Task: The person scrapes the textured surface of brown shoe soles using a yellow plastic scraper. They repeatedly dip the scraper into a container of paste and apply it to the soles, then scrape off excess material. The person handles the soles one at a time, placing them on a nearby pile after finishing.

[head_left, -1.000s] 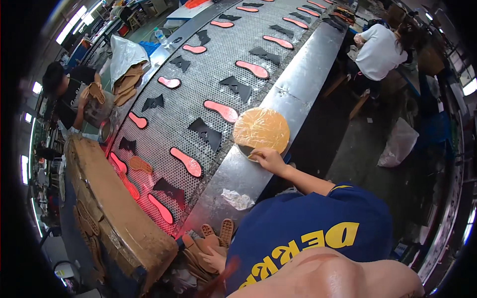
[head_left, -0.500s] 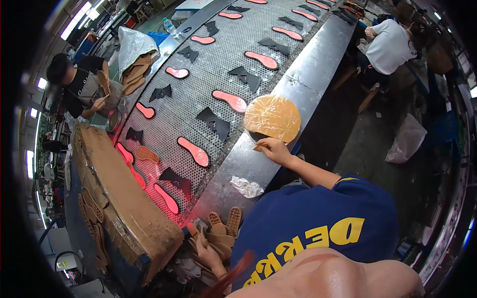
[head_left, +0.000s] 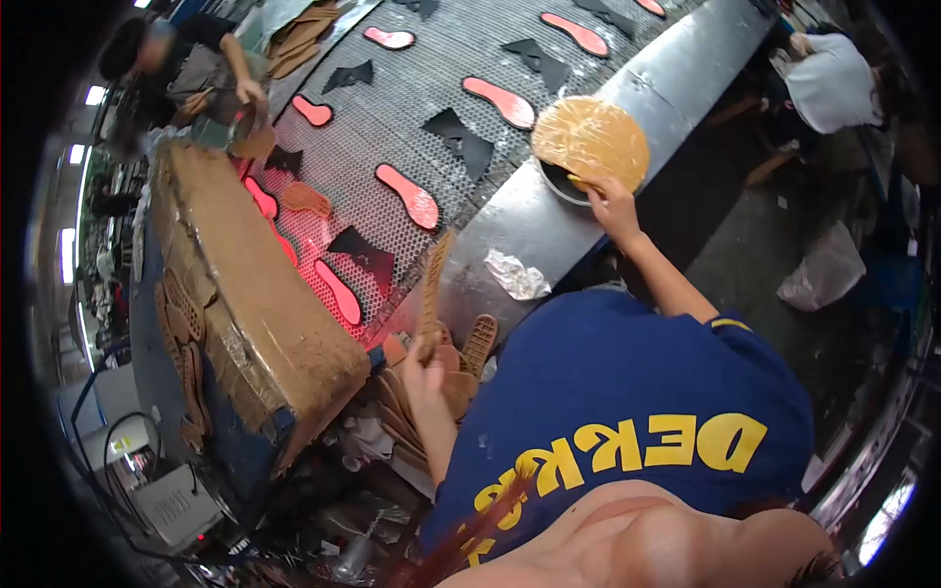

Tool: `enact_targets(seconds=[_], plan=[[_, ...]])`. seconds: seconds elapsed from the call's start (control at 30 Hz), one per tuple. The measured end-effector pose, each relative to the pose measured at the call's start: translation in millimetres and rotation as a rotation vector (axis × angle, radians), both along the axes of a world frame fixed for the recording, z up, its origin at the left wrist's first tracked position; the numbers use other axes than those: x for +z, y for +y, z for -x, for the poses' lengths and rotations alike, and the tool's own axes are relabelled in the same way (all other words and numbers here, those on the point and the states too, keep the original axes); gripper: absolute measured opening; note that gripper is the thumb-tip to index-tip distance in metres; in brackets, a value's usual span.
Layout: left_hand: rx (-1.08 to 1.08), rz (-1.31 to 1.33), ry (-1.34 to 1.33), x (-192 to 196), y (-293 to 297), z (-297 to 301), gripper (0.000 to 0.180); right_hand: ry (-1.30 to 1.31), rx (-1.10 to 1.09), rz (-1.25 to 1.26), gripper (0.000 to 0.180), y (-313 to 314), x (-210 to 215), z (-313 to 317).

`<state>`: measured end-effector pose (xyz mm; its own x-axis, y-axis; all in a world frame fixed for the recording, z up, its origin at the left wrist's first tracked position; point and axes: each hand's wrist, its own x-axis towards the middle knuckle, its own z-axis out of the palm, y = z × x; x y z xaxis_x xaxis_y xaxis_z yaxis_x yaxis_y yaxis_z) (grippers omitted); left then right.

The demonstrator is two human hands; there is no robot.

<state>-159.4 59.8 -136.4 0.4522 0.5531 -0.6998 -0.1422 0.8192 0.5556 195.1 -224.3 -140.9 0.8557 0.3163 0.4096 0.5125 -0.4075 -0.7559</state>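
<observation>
My left hand grips a tan shoe sole and holds it upright on edge over a stack of similar soles at the conveyor's near end. My right hand reaches out to a round container on the metal side rail, its fingers touching the crusted tan lid that lies tilted over it. The perforated conveyor belt carries pink insoles and black cut pieces.
A glue-crusted brown housing covers the belt's near end, glowing red beneath. A crumpled white rag lies on the rail. One person works at the belt's far left side, another sits at upper right.
My left hand has lifted one sole up from the stack and stood it on edge. My right hand stays at the lidded container. The view has shifted closer.
</observation>
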Motion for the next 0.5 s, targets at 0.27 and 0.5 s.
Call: enact_targets(seconds=[0.27,0.5], plan=[[-0.349,0.079,-0.562,9.5,-48.0,-54.3,0.058,-0.341,0.049,0.324,0.015,18.3,-61.7,-19.6],[-0.434,-0.033,-0.599,64.3,-63.2,-125.6,0.076,-0.275,-0.16,0.387,0.013,11.2,-76.1,-23.2]])
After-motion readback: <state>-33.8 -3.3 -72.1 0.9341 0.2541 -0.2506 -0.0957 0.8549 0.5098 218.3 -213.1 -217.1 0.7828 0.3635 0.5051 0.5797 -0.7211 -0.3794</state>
